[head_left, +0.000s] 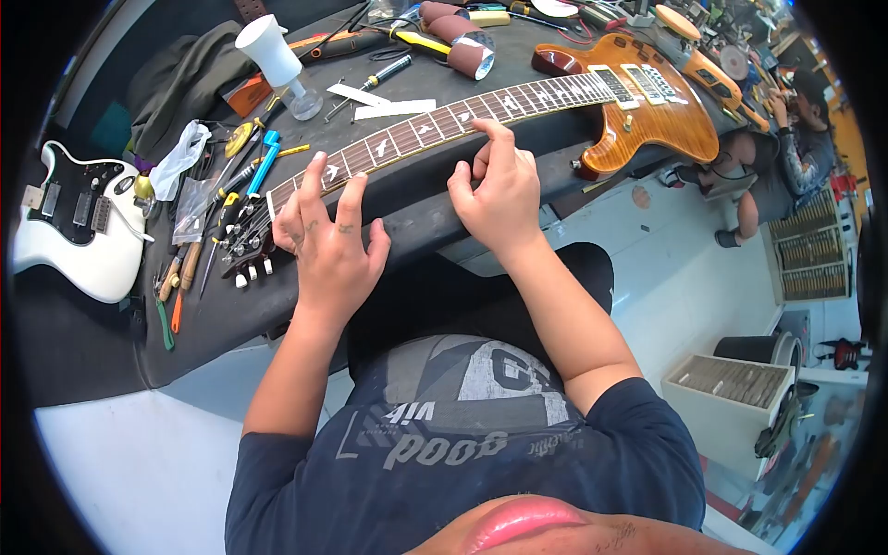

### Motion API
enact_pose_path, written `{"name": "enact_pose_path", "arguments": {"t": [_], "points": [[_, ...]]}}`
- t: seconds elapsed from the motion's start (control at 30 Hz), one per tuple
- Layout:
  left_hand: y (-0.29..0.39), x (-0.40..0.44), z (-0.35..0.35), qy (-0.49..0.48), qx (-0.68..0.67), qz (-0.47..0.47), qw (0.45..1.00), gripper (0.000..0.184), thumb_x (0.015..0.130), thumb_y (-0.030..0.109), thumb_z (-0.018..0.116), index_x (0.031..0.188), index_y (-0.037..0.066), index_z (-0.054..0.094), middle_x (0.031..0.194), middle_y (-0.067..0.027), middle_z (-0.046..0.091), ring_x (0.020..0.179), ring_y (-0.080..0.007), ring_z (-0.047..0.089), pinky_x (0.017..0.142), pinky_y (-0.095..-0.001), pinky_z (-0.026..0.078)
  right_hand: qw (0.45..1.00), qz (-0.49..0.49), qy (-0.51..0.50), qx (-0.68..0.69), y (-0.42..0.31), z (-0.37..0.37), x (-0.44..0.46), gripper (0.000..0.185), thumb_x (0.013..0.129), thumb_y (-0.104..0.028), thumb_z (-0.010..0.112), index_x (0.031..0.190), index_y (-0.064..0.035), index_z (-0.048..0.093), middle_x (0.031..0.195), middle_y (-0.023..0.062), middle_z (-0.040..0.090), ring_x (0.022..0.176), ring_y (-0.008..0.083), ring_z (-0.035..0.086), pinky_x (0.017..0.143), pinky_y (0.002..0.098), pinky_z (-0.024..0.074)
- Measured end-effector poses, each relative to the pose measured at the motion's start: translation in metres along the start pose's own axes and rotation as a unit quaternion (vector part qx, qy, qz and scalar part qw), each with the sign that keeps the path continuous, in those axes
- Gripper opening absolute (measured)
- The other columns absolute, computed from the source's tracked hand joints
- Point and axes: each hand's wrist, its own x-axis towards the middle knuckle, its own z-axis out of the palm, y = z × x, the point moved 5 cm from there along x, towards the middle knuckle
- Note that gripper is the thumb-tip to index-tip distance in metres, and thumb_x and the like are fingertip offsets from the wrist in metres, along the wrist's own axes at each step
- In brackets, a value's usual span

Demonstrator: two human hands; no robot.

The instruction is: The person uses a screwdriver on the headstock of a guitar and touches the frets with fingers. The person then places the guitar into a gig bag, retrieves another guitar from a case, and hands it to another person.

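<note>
An amber electric guitar (661,111) lies face up across the dark bench, its neck reaching left to a dark headstock with white tuning pegs. My left hand (333,231) is spread over the lower-left part of the fretboard (407,137), with fingertips at its surface and edge and the thumb apart. Farther right, the index fingertip of my right hand (499,185) touches the fretboard while the other fingers curl in and the thumb points up. I see nothing held in that hand. Two white strips (393,109) lie just behind the neck.
On the left lies a white guitar body (83,231). Screwdrivers and pliers crowd around the headstock. Behind the neck stand a white-topped bottle (277,65), sanding rolls (470,54) and an orange sander (708,69). Another person (800,157) sits at far right.
</note>
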Motion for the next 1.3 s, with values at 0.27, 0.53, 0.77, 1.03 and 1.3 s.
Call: {"name": "enact_pose_path", "arguments": {"t": [0.27, 0.53, 0.77, 1.03, 1.3], "points": [[0.000, 0.001, 0.000, 0.004, -0.004, 0.003, 1.000, 0.072, 0.077, 0.015, 0.083, 0.145, 0.015, 0.058, 0.164, -0.0210, 0.039, 0.141, -0.0388, 0.040, 0.116, -0.0518, 0.025, 0.983, 0.161, 0.010, 0.083, 0.010, -0.011, 0.005, 0.068, 0.087, -0.006, 0.070, 0.145, 0.0064, 0.036, 0.076, 0.0083, 0.061, 0.068, 0.0288, 0.065, 0.069, 0.0429, 0.0533], [-0.003, 0.002, 0.000, 0.014, -0.001, -0.009, 1.000, 0.072, 0.078, 0.018, 0.083, 0.145, 0.015, 0.058, 0.164, -0.0221, 0.039, 0.141, -0.0402, 0.040, 0.116, -0.0528, 0.025, 0.988, 0.145, -0.017, 0.040, 0.011, -0.010, 0.007, 0.068, 0.088, -0.003, 0.067, 0.145, 0.0092, 0.033, 0.077, 0.0133, 0.065, 0.070, 0.0335, 0.071, 0.069, 0.0454, 0.0568], [-0.003, 0.003, 0.003, 0.012, 0.026, -0.010, 1.000, 0.075, 0.075, 0.026, 0.084, 0.147, 0.024, 0.061, 0.165, -0.0217, 0.038, 0.136, -0.0375, 0.038, 0.108, -0.0506, 0.026, 0.985, 0.166, -0.026, 0.036, 0.012, -0.009, 0.010, 0.065, 0.088, -0.003, 0.067, 0.142, 0.0093, 0.034, 0.076, 0.0142, 0.065, 0.068, 0.0338, 0.071, 0.070, 0.0451, 0.0575], [0.000, 0.004, 0.002, -0.010, 0.015, -0.015, 1.000, 0.081, 0.077, 0.022, 0.086, 0.152, 0.023, 0.057, 0.166, -0.0225, 0.034, 0.141, -0.0414, 0.037, 0.114, -0.0531, 0.025, 0.984, 0.169, -0.031, 0.041, 0.012, -0.010, 0.010, 0.064, 0.087, -0.002, 0.066, 0.141, 0.0098, 0.034, 0.077, 0.0149, 0.066, 0.070, 0.0344, 0.071, 0.071, 0.0449, 0.0578], [-0.001, 0.003, 0.001, -0.004, 0.013, -0.008, 1.000, 0.081, 0.076, 0.020, 0.086, 0.152, 0.023, 0.057, 0.166, -0.0223, 0.035, 0.141, -0.0414, 0.037, 0.114, -0.0532, 0.025, 0.983, 0.174, -0.034, 0.043, 0.012, -0.010, 0.010, 0.064, 0.088, -0.002, 0.066, 0.142, 0.0098, 0.034, 0.077, 0.0146, 0.066, 0.071, 0.0331, 0.072, 0.072, 0.0446, 0.0580]]}}
